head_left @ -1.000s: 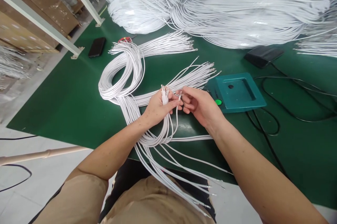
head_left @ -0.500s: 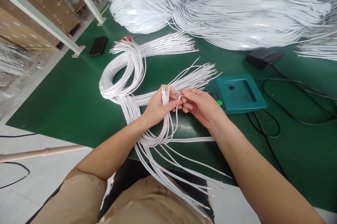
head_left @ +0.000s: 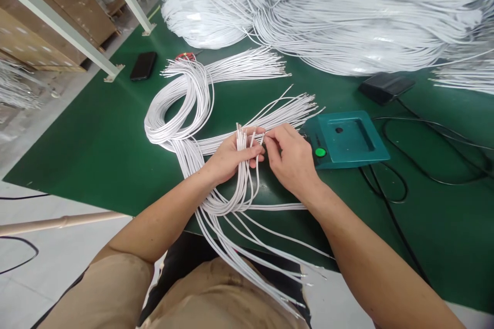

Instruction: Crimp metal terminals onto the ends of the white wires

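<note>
My left hand (head_left: 226,159) is closed around a bunch of thin white cables (head_left: 243,185), their ends standing up above the thumb. One cable (head_left: 258,164) stands slightly apart on the right side of the bunch. At its tip, the thumb and fingertips of my right hand (head_left: 291,159) are pinched together on the cable end; the fine detail there is too small to make out. The held cables curve down into a larger coil of white cables (head_left: 154,118) on the green table (head_left: 116,174). Loose cable ends (head_left: 270,267) hang over the front edge, above my lap.
A teal device (head_left: 380,151) with a green button sits right of my hands, black cords (head_left: 401,236) trailing beside it. Behind are large piles of white cables (head_left: 347,25) and a black box (head_left: 386,87). A black phone-like object (head_left: 143,66) and red-handled tool (head_left: 185,56) lie back left.
My right hand has turned over, its back now facing up, with the fingertips still at the cable end. The separated cables in my left hand have spread slightly; that hand stays in place.
</note>
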{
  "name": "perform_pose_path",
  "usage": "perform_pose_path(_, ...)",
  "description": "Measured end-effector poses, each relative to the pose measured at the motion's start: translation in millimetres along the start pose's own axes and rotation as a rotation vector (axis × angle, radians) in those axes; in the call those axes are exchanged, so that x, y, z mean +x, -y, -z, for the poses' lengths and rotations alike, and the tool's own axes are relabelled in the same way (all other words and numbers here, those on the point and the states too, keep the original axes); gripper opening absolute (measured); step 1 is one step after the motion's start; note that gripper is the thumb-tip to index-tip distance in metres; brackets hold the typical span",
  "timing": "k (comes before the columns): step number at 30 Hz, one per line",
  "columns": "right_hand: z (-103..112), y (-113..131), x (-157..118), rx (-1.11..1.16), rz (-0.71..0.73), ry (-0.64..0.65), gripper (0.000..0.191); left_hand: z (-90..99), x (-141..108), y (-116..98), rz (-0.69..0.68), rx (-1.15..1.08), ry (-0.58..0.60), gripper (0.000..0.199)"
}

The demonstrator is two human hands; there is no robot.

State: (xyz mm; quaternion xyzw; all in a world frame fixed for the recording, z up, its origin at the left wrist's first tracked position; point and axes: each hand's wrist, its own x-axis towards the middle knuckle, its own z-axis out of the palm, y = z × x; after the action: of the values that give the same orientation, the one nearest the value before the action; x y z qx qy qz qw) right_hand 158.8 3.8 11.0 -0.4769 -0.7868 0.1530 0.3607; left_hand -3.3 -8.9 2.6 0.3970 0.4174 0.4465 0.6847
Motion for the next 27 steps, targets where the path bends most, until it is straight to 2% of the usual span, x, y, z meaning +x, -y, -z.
perform_pose_path(2,1.4,-1.6,0.1,-0.245,0.175,0.036,0.028,1.0,2.3,-0.9,0.07,-0.078,-0.009,0.054)
perform_pose_path(4,7.5,-4.4,2.7,-0.409,0.285,0.098,0.027,2.1,5.2,-0.4,0.068,-0.067,-0.021,0.054)
perform_pose_path(6,17.1,-8.7,6.5,-0.521,0.295,0.127,0.02,2.8,8.0,1.6,0.025,0.02,-0.047,0.054)
perform_pose_path(9,31.5,-17.0,11.2,-0.627,0.215,0.183,0.014,3.0,11.2,5.7,-0.022,0.189,-0.094,0.053)
perform_pose_path(14,40.1,-25.3,13.2,-0.611,0.179,0.308,0.014,1.0,13.3,9.1,-0.042,0.359,-0.14,0.048)
perform_pose_path(21,36.5,-22.6,12.6,-0.631,0.243,0.306,0.02,-0.3,14.8,9.4,-0.044,0.448,-0.183,0.043)
perform_pose_path(27,33.3,-25.8,14.2,-0.618,0.213,0.303,0.026,0.9,15.5,12.0,-0.048,0.513,-0.202,0.041)
